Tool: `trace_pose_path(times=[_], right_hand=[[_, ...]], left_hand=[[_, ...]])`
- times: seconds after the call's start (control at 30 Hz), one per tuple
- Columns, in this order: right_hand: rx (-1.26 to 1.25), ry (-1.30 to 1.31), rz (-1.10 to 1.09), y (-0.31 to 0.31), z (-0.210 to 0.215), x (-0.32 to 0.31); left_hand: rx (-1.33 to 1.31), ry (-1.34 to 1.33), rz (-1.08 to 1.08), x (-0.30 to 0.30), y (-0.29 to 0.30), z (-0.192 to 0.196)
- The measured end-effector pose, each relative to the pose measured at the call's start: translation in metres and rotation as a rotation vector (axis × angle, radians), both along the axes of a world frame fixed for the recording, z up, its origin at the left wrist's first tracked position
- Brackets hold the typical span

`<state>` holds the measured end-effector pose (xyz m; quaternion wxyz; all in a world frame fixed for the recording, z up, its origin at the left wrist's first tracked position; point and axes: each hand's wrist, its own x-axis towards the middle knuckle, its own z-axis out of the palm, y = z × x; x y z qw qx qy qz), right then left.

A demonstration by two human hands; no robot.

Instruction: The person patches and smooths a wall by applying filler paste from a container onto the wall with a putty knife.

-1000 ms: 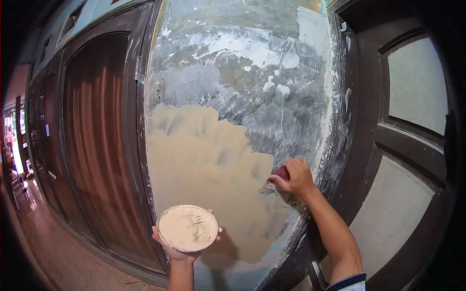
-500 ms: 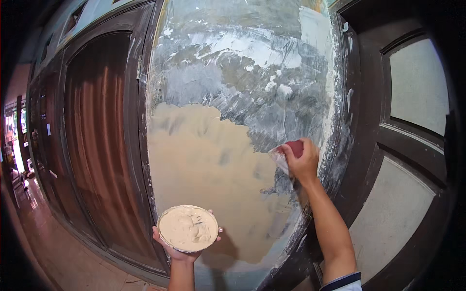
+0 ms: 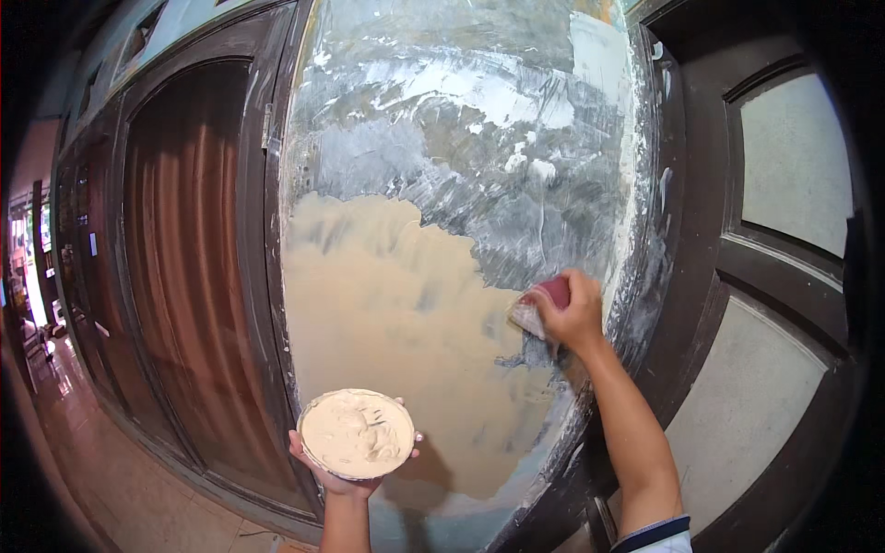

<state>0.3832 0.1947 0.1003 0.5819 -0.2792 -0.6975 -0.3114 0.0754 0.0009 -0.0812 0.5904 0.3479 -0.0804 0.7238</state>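
My left hand (image 3: 343, 475) is wrapped round a round bowl of beige putty (image 3: 358, 431) from below, its fingertips showing at the right rim. The putty fills the bowl and has a few dark marks. My right hand (image 3: 575, 316) grips a putty scraper (image 3: 551, 293) with a dark red upper part; its pale, smeared lower part lies against the wall at the right edge of the beige coat. That smooth coat (image 3: 387, 304) covers the lower wall. Above it the wall (image 3: 461, 147) is grey with rough white patches. A small grey patch (image 3: 536, 350) shows just below the scraper.
A dark wooden frame with a glass pane and brown curtain (image 3: 189, 276) stands on the left. To the right is a dark door with pale panels (image 3: 793, 166). A paint-flecked dark post (image 3: 659, 184) borders the wall. Tiled floor (image 3: 147, 479) shows at lower left.
My right hand and the scraper have moved slightly down and left on the wall, and the scraper has tilted. My left hand and the bowl stay nearly in place.
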Motion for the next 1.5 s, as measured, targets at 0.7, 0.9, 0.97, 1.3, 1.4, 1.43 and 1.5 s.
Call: trace_pose_path(times=[0.7, 0.9, 0.97, 1.3, 1.4, 1.43, 1.5], right_hand=[[0.091, 0.017, -0.118, 0.004, 0.0, 0.016], [0.004, -0.365, -0.043, -0.005, -0.024, 0.007], [0.148, -0.196, -0.077, 0.002, -0.005, 0.002], [0.015, -0.231, 0.03, 0.0, -0.02, 0.008], [0.065, -0.279, -0.079, -0.003, -0.013, 0.0], [0.065, -0.278, -0.082, -0.002, -0.003, -0.004], [-0.03, 0.169, -0.121, 0.001, 0.015, -0.009]], left_hand=[[0.029, 0.036, -0.015, -0.003, -0.002, -0.001], [0.0, -0.11, -0.038, -0.002, -0.011, -0.002], [0.001, -0.138, -0.063, 0.002, -0.011, 0.002], [0.02, -0.034, 0.008, -0.004, -0.014, -0.001], [-0.025, -0.126, -0.034, 0.002, -0.012, 0.001], [-0.024, -0.125, -0.036, 0.002, -0.011, 0.002], [0.012, -0.134, -0.109, 0.003, -0.011, 0.003]])
